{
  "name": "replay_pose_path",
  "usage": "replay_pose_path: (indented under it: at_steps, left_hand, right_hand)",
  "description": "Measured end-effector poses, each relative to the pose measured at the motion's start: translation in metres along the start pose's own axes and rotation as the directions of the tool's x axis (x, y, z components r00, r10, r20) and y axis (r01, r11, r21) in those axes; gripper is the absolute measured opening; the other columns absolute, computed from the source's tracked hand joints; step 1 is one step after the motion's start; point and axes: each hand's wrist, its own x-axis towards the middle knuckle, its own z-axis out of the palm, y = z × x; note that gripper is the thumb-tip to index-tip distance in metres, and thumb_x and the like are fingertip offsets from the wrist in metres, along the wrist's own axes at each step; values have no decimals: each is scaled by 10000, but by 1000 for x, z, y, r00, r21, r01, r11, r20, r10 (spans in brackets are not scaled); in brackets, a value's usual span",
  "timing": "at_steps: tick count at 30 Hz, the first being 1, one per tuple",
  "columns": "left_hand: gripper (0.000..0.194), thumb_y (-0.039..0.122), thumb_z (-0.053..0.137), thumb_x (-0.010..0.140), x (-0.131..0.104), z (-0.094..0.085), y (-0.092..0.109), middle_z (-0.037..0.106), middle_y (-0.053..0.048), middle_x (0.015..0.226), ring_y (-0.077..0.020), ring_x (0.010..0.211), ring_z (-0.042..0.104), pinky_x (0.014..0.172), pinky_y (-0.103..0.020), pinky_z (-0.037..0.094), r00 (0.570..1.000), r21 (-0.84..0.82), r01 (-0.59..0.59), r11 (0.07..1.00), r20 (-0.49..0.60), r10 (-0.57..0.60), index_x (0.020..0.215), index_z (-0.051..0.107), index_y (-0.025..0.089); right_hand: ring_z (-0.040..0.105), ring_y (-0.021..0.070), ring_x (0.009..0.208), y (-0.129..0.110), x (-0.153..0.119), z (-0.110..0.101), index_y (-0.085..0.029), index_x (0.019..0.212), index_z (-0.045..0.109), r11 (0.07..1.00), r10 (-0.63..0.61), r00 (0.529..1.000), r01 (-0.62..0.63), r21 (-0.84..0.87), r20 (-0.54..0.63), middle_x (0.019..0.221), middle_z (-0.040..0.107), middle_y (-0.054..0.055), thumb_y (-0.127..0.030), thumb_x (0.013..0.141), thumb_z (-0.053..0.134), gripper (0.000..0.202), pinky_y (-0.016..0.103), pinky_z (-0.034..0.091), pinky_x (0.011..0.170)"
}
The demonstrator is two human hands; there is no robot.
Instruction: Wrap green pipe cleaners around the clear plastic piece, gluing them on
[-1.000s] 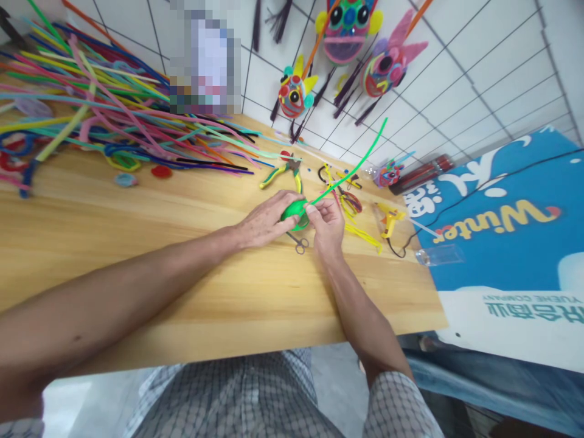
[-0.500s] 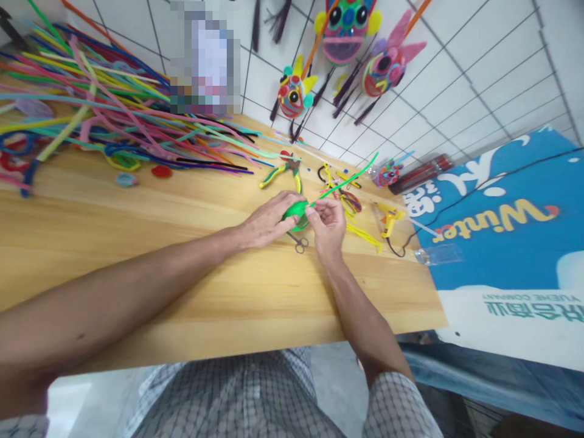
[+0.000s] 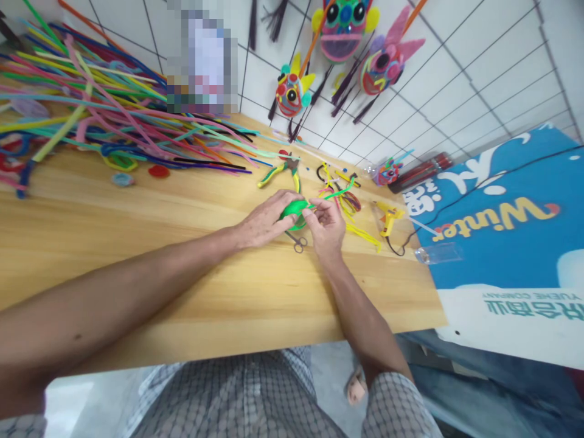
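Note:
A green coil of pipe cleaner (image 3: 294,209) is held just above the wooden table. My left hand (image 3: 268,221) is closed around its left side, thumb pressed on the near edge. At its right side, my right hand (image 3: 327,226) pinches the coil's loose strand. The strand's free end (image 3: 345,190) sticks out past my right fingers, toward the back right. Small scissors (image 3: 299,243) lie beneath and in front of the coil, their blades partly hidden by my left hand. Green-and-yellow pliers (image 3: 285,172) lie spread just behind my hands.
Many coloured pipe cleaners (image 3: 137,115) are heaped at the back left. Yellow cut pieces (image 3: 364,235) and a yellow glue gun (image 3: 387,218) with a cord lie at right. Decorated masks (image 3: 292,94) hang along the white grid wall. A blue printed board (image 3: 502,213) adjoins the table.
The green strand's free end has become shorter and dropped lower, now curving rather than reaching far up to the right. My hands have barely shifted.

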Motion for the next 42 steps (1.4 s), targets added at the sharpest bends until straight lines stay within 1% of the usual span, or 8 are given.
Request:
replay_pose_path:
  at_steps: [4, 7, 11, 21, 24, 29, 35, 42]
  left_hand:
    - [465, 434, 517, 1088, -1, -1, 0, 659, -150, 1486, -316, 1385, 616, 1234, -525, 506, 1000, -8, 15, 1000, 11, -15, 1478, 592, 192]
    - [488, 463, 466, 1118, -2, -3, -1, 660, -151, 1492, -307, 1407, 610, 1253, -514, 493, 1000, -48, 4, 999, 21, -3, 1504, 589, 191]
    - [512, 473, 401, 1141, -2, -5, -1, 654, -159, 1506, -298, 1443, 593, 1278, -502, 479, 1000, -71, -5, 997, 19, 6, 1515, 591, 180]
    - [538, 554, 495, 1096, 1, -4, -1, 674, -146, 1491, -322, 1411, 618, 1255, -525, 509, 999, -62, 30, 998, 17, -29, 1494, 626, 217]
    - [521, 542, 507, 1093, 1, -4, -1, 679, -141, 1487, -324, 1398, 626, 1250, -531, 513, 999, -67, 27, 997, 18, -26, 1491, 628, 227]
    - [524, 531, 492, 1102, 1, -4, 1, 678, -153, 1482, -318, 1399, 625, 1255, -519, 505, 999, -73, 28, 997, 18, -26, 1482, 631, 198]
    - [484, 509, 456, 1124, 1, -4, 1, 689, -124, 1484, -304, 1408, 618, 1262, -508, 496, 999, -82, 33, 996, 16, -32, 1475, 639, 230]
    - [478, 432, 427, 1137, 0, -4, -2, 673, -131, 1513, -285, 1420, 605, 1275, -484, 478, 1000, -79, 26, 997, 16, -25, 1494, 634, 192]
  right_hand:
    - [500, 123, 629, 1, 0, 1, -265, 1080, 730, 1000, -16, 1000, 16, 0, 23, 730, 558, -75, -478, 905, 845, 299, 255, 460, 587]
    - [511, 124, 640, 1, 1, 2, -266, 1088, 716, 1000, -24, 999, 24, 2, 23, 749, 561, -72, -480, 906, 839, 306, 258, 473, 598]
    - [541, 127, 664, -1, 3, 3, -264, 1090, 712, 1000, -15, 999, 15, 22, 29, 783, 604, -62, -431, 888, 834, 289, 264, 502, 625]
    - [576, 133, 700, 1, 4, 3, -270, 1108, 716, 1000, -7, 998, 5, 22, 63, 841, 655, -46, -441, 877, 824, 307, 277, 537, 662]
    - [581, 134, 706, 2, 4, 2, -271, 1112, 720, 1000, -16, 997, 15, 17, 72, 855, 658, -42, -440, 882, 820, 302, 281, 537, 663]
    - [586, 132, 703, 2, 4, 1, -273, 1121, 716, 999, -13, 997, 10, 31, 82, 853, 672, -45, -421, 883, 826, 302, 285, 537, 675]
    - [598, 129, 701, 2, 4, 1, -272, 1131, 724, 999, -45, 995, 43, 24, 84, 837, 665, -52, -368, 897, 801, 264, 287, 540, 688]
    - [602, 128, 710, 2, 4, 0, -266, 1159, 728, 996, -80, 992, 82, -21, 94, 856, 677, -51, -309, 916, 769, 250, 284, 542, 700]
